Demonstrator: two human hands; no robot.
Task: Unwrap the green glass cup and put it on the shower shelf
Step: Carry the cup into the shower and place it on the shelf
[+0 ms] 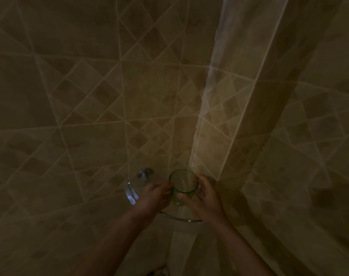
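The dim view was filled by tiled walls [90, 96] laid in a diamond pattern, which met at a corner trimmed by a paler vertical strip of tile [215, 100]. Low in that corner a curved glass shower shelf [181, 217] with a metal rim was seen, and a second glass shelf [132, 193] on a chrome bracket [143, 173] was fixed to the wall just to its left. Two bare forearms were raised from the bottom of the view toward the corner. The left hand [155, 196] was placed against the left side of the green glass cup [183, 186], its fingers bent round the wall of the cup. The right hand [202, 196] was wrapped round the right side, with the thumb laid across the front of the lower part. The cup was held between both hands above the corner shelf, unwrapped, its long axis roughly upright and its open mouth turned up and slightly toward the camera. Nothing could be made out inside the cup.
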